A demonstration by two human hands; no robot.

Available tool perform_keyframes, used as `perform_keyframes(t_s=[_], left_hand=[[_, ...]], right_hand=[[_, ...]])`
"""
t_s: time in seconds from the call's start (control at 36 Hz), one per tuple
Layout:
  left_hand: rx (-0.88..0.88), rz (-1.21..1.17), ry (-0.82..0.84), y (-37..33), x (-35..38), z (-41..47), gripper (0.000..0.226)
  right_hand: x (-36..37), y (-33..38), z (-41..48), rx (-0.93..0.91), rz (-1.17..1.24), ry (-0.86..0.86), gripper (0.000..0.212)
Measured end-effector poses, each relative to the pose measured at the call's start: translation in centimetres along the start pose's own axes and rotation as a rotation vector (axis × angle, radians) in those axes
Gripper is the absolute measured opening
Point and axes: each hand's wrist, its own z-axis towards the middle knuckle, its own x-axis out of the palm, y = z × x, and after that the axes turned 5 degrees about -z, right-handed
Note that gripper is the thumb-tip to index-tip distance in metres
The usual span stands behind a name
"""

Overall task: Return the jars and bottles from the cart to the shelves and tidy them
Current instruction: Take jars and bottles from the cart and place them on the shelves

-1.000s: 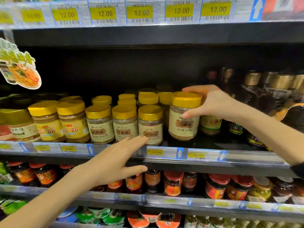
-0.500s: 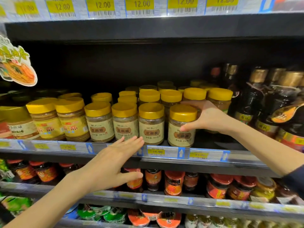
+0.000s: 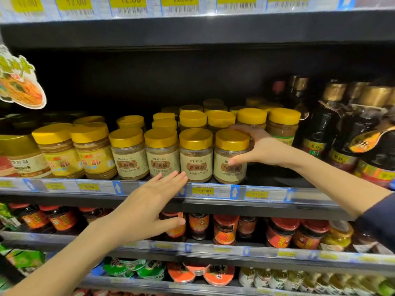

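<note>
A yellow-lidded sesame paste jar stands at the front right end of a row of like jars on the middle shelf. My right hand is wrapped around that jar's right side, thumb on the label and fingers behind the lid. My left hand hovers open in front of the shelf edge, fingertips just below the front jars, holding nothing.
Dark sauce bottles with gold caps crowd the shelf to the right of the jars. Wider yellow-lidded jars stand at the left. Red-lidded jars fill the shelf below. A paper noodle sign hangs at the upper left.
My right hand has lowered the jar from the air onto the shelf's front row and still grips it. My left hand has stayed in front of the shelf edge.
</note>
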Motion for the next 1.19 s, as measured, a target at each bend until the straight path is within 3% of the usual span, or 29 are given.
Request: perform_keyframes(t_s=[0.22,0.42,0.64,0.83,0.97,1.19], left_hand=[[0.017,0.013,0.057,-0.4,-0.7,-0.1,0.089],[0.015,-0.059,0.13,0.0,-2.4,-0.7,0.075],[-0.045,-0.086,0.128,1.5,-4.9,-6.2,0.067],[-0.2,-0.075,0.141,4.7,-5.7,-15.1,0.065],[-0.374,-0.069,0.18,7.6,-6.3,-23.6,0.063],[-0.71,-0.08,0.147,11.6,-8.5,-39.2,0.061]], right_hand=[[-0.4,0.9,-0.7,0.047,-0.055,0.035,0.098],[-1.3,4.1,-2.8,0.048,-0.136,-0.022,0.111],[0.9,8.2,-7.3,0.006,-0.383,-0.081,0.086],[7.2,13.7,-9.5,-0.076,-0.457,0.05,0.075],[13.3,18.3,-8.0,-0.114,-0.455,0.233,0.076],[25.2,28.2,-2.6,-0.391,-0.433,0.472,0.071]])
